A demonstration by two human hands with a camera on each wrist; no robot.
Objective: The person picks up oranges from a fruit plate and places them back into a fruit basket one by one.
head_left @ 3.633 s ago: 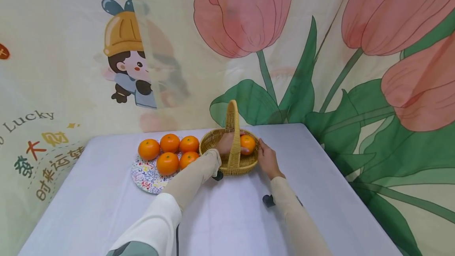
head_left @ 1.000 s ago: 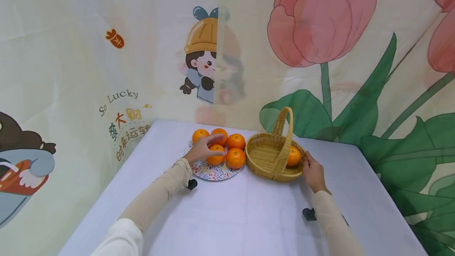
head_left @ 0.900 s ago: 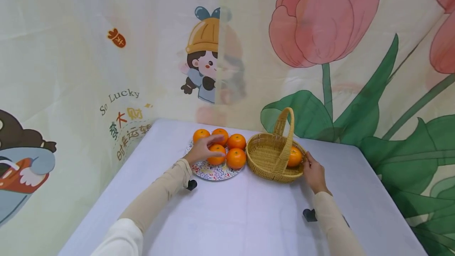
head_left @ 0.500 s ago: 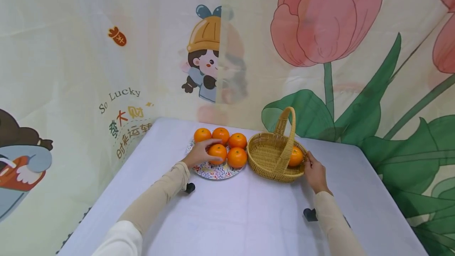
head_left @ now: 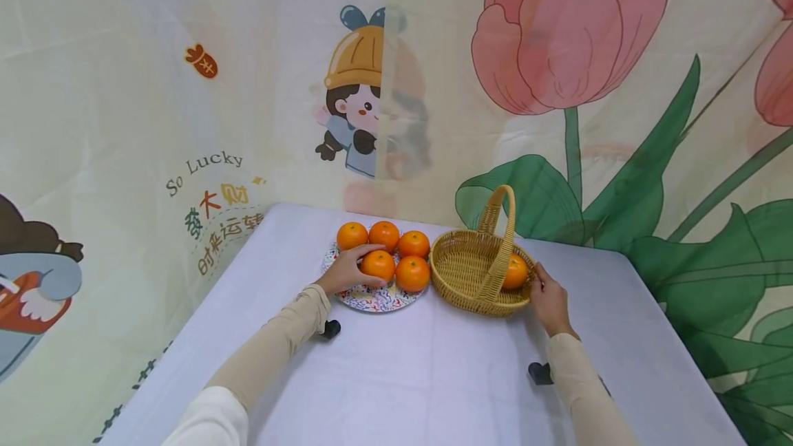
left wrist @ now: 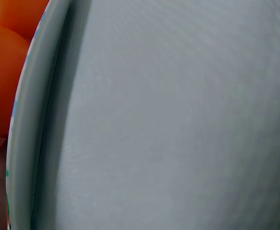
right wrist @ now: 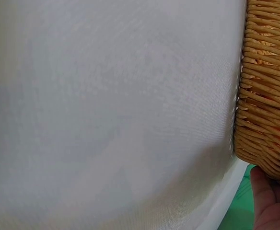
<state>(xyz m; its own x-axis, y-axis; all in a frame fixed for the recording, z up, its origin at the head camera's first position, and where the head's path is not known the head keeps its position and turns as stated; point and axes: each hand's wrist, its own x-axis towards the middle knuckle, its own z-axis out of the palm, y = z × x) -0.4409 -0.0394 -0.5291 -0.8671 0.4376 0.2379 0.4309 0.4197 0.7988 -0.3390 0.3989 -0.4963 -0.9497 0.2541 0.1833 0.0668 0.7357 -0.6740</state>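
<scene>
A worktop (head_left: 396, 377) is covered by a smooth white cloth (head_left: 434, 405). At the front of a round, multicolour-patterned plate (head_left: 374, 300), a glossy orange (head_left: 378, 266) is gripped by the left hand (head_left: 347, 271), between curved fingers and thumb; four other oranges (head_left: 412, 273) are borne there. Beside it, an oval woven wicker basket (head_left: 461, 267), with one orange (head_left: 515, 272) inside, is held at its right rim by the right hand (head_left: 550, 300). Behind, a fabric backdrop (head_left: 297, 54) is printed with pink tulips (head_left: 566, 40).

Printed backdrop (head_left: 446, 88): "So Lucky", "發大财", "时来运转".
</scene>
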